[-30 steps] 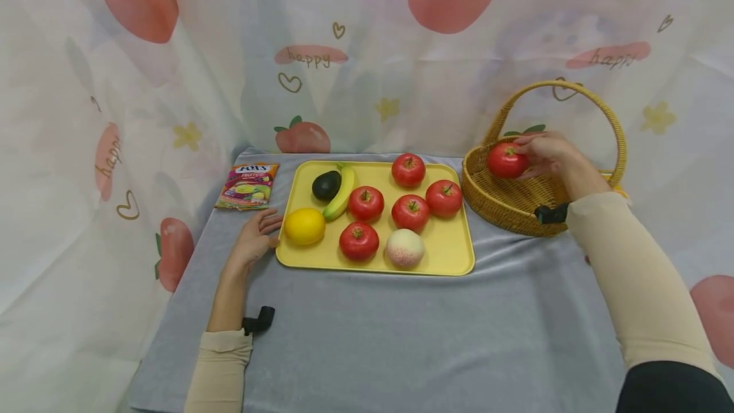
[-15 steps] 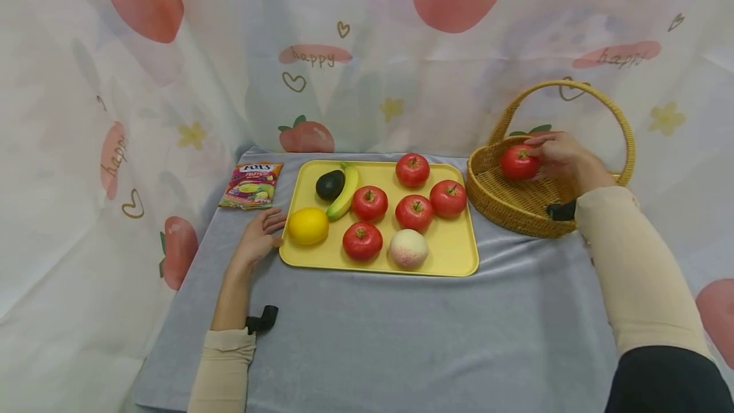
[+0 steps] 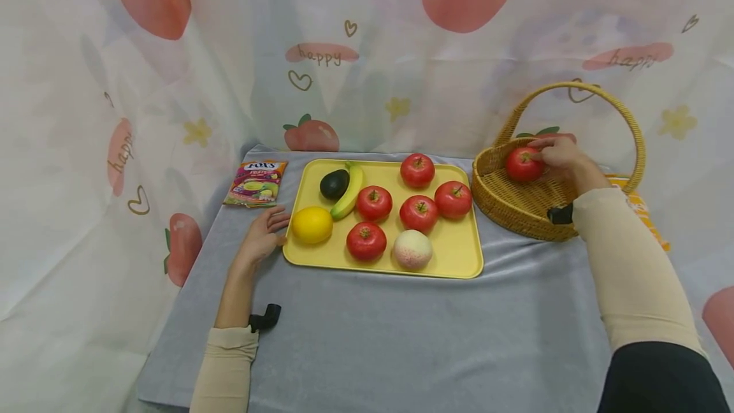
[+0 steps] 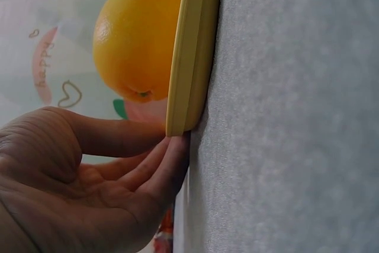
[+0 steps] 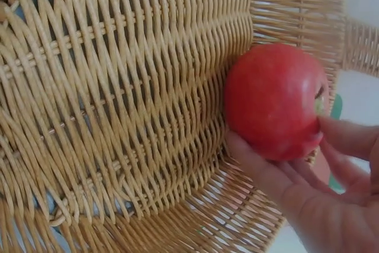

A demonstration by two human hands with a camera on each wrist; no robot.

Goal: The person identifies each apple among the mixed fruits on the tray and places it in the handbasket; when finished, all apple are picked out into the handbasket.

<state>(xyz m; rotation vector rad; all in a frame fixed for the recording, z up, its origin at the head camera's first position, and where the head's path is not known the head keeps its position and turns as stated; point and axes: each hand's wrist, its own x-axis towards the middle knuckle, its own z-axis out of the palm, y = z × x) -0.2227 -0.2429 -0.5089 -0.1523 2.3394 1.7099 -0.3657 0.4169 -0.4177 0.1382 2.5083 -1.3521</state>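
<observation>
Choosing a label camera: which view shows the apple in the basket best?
Right wrist: the apple is largest there, almost whole. Head shows it small, inside the basket, partly covered by the right grip. Left wrist doesn't show it.

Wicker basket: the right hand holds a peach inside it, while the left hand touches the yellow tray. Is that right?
The fruit is wrong: the right hand holds a red apple inside the wicker basket, as the right wrist view shows. The left hand does touch the yellow tray.
</observation>
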